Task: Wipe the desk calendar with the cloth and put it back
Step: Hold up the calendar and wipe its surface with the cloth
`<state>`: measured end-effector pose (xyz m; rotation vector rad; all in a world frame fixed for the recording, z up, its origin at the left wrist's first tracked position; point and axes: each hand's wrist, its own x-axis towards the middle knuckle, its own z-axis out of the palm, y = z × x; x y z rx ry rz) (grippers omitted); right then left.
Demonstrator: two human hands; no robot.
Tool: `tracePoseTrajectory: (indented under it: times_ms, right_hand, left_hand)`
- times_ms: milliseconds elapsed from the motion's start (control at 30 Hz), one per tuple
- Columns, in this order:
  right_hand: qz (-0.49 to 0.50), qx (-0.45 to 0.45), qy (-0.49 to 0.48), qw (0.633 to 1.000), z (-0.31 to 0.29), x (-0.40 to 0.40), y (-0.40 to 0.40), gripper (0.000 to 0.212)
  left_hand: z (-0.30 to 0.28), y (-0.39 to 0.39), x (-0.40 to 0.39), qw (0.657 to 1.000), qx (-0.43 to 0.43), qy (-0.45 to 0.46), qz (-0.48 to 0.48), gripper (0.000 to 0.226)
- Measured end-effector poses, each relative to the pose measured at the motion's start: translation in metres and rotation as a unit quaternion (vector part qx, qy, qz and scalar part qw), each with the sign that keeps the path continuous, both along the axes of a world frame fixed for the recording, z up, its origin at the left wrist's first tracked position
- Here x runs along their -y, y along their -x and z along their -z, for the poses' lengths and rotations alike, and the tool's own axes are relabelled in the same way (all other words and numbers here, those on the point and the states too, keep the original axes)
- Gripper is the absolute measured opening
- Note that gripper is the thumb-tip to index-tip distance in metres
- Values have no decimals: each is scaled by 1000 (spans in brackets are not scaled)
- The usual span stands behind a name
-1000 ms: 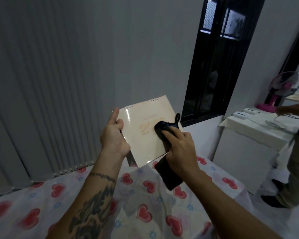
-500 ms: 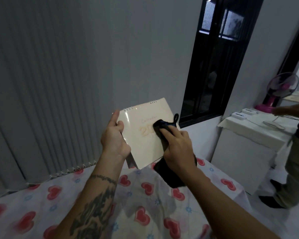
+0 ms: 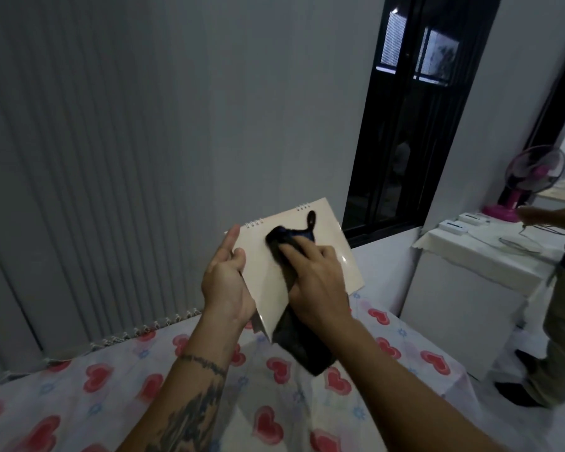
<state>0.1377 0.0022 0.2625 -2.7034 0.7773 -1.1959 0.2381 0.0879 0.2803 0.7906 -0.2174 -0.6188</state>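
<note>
A cream desk calendar (image 3: 336,265) with wire binding along its top edge is held in the air above the table, its front cover tilted toward me. My left hand (image 3: 225,282) grips its left edge. My right hand (image 3: 313,282) presses a dark cloth (image 3: 302,340) flat against the cover, fingers spread over the cloth. The cloth's upper end with a small loop lies on the cover, and its lower end hangs below the calendar. The printed lettering is hidden under my hand and the cloth.
Below is a table with a white cloth printed with red hearts (image 3: 95,396), set against grey vertical blinds (image 3: 79,158). A dark window (image 3: 411,109) is at the right. Another person (image 3: 561,321) stands by a white counter (image 3: 470,278) with a pink fan (image 3: 516,187).
My right hand has slid the cloth to the left and upward across the cover, now hiding the lettering. The calendar has tilted slightly and stays in my left hand.
</note>
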Motion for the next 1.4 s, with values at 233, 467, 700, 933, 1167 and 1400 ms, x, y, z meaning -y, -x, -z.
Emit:
tracePoseTrajectory:
  times_ms: [233,467,700,933,1167,1400]
  right_hand:
    - [75,38,-118,989,-9,36,-5,60]
    - [-46,42,19,998,-12,-11,-23,56]
    - [-89,-8,41,995,20,6,7,50]
    - [57,72,-87,992,-3,58,14,45]
    - [-94,-9,40,995,14,2,14,47]
    - [-12,-1,-70,997,38,34,42,57]
  left_hand:
    - [17,1,-10,998,18,-53,-2,38]
    - [-1,-3,11,997,68,-10,-16,42]
    - [5,-14,5,998,54,-27,-29,42]
    - [15,-12,3,999,21,-36,11,41]
    - [4,-10,20,999,40,-6,5,43]
    - [7,-24,6,1000,17,-14,6,44]
